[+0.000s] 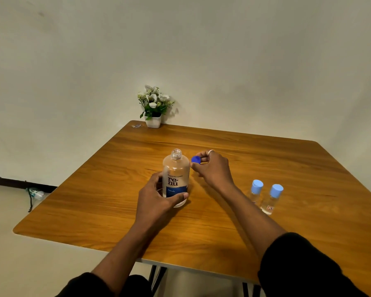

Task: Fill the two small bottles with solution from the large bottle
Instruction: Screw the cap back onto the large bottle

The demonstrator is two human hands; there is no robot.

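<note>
The large clear bottle (175, 172) with a blue label stands upright in the middle of the wooden table (266, 159), its neck uncapped. My left hand (159, 196) grips its lower body. Just right of the neck, my right hand (212, 168) pinches the dark blue cap (196, 159) off the bottle. Two small clear bottles stand upright to the right, each with a light blue cap on: one (256, 190) nearer the middle, the other (272, 199) beside it.
A white pot of artificial flowers (153, 108) stands at the table's far left corner, with a small scrap (136, 126) next to it. Off the table's left edge, a dark cable and a bundle (35, 192) lie on the floor.
</note>
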